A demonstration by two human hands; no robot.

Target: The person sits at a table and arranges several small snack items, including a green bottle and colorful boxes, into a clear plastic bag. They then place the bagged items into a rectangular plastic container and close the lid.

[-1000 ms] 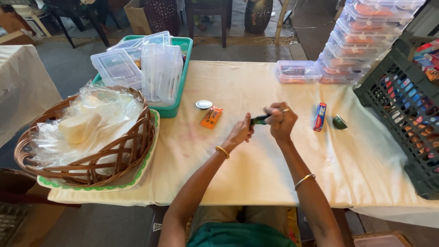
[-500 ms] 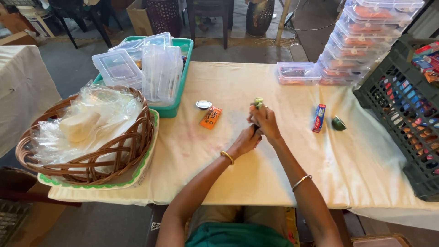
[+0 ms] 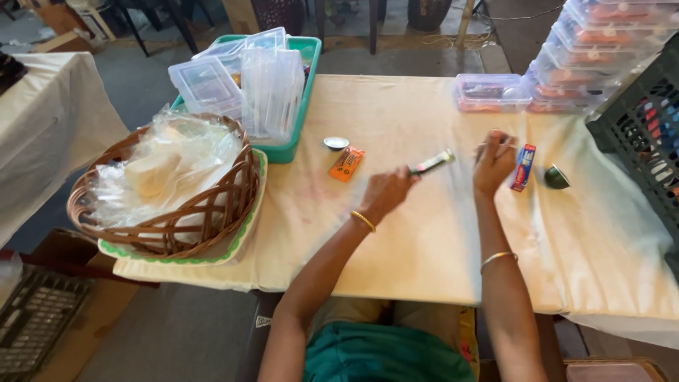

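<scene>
A cream cloth, smooth with faint pink stains, covers the tabletop (image 3: pixel 424 240), which stands on a grey concrete floor with chair legs at the far edge. The left hand (image 3: pixel 385 192) has its grip clamped on the near end of a slim, flat stick-shaped packet (image 3: pixel 433 163), which is shiny and dark with a pale tip and slants up and away to the right above the cloth. The right hand (image 3: pixel 494 161) hovers just right of that packet, fingers curled loosely inward; whether anything small is pinched in its grip I cannot tell. Both wrists carry thin gold bangles.

Just right of the right hand lies a small upright blue and red carton (image 3: pixel 524 167), and beyond it a dark green dome-shaped object (image 3: pixel 556 177). Left of the left hand sit a flat orange sachet (image 3: pixel 346 163) and a round silvery lid (image 3: pixel 336 143). Farther left, a teal plastic tray (image 3: pixel 308 78) holds clear, ribbed plastic boxes standing on edge. At the near left, a woven brown wicker basket (image 3: pixel 212 212) is filled with crinkled clear plastic bags and rests on a green-trimmed plate. At the far right, clear lidded boxes (image 3: pixel 492 93) with orange contents are stacked, and a black plastic lattice crate (image 3: pixel 636 134) holds colourful packets.
</scene>
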